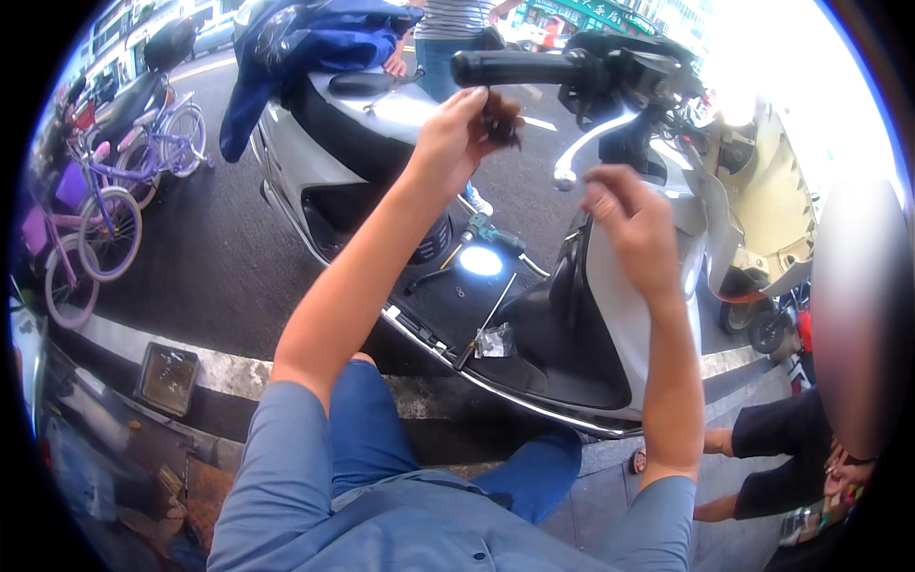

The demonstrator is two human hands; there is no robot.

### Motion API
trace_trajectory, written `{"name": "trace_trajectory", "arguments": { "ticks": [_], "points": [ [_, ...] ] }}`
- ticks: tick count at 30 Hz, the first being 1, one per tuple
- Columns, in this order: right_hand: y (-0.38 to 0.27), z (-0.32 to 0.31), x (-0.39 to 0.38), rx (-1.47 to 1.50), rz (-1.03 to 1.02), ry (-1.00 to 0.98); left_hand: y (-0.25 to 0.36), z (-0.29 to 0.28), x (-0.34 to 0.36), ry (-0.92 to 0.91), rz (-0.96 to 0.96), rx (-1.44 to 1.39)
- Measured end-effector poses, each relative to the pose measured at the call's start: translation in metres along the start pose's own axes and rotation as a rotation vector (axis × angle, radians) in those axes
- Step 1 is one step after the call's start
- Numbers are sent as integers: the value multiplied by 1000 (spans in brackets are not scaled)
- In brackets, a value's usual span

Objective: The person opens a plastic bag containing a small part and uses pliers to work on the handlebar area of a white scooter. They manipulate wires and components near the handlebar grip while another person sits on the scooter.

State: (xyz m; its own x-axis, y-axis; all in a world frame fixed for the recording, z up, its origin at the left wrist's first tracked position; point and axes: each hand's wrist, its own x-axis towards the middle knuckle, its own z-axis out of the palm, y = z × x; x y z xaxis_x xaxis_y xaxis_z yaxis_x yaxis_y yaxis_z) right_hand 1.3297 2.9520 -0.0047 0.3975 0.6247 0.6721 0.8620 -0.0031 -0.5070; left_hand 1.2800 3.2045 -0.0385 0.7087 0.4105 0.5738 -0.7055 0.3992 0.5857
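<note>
A silver and black scooter [438, 338] stands before me with its handlebar grip [519, 69] pointing left. Just below the grip's end, my left hand [450, 138] is raised and closed around a small black part [498, 122]. What kind of part it is cannot be made out. Beneath the silver brake lever [593, 141], my right hand [631, 224] has its fingers curled toward the thumb. Anything between those fingers is hidden. Wiring and bare parts show around the handlebar's middle.
On the footboard lie a long screwdriver [488, 319], a clear plastic bag [495, 340] and a teal power tool [486, 232] near a bright light [480, 260]. A blue jacket [315, 43] covers the seat. A tray [168, 378], bicycles [114, 205] and bystanders are around.
</note>
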Motion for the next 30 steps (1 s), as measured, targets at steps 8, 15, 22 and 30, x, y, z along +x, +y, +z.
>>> {"name": "trace_trajectory", "arguments": {
  "ticks": [8,15,22,30],
  "points": [
    [42,11,32,-174,-16,238,-15,21,49,-101,-24,43],
    [58,16,31,-152,22,340,-40,19,62,41,-34,41],
    [45,29,31,-278,77,382,-52,32,72,103,-70,-272],
    [44,32,30,-288,67,424,-56,13,49,-158,-6,-352]
  ]
}}
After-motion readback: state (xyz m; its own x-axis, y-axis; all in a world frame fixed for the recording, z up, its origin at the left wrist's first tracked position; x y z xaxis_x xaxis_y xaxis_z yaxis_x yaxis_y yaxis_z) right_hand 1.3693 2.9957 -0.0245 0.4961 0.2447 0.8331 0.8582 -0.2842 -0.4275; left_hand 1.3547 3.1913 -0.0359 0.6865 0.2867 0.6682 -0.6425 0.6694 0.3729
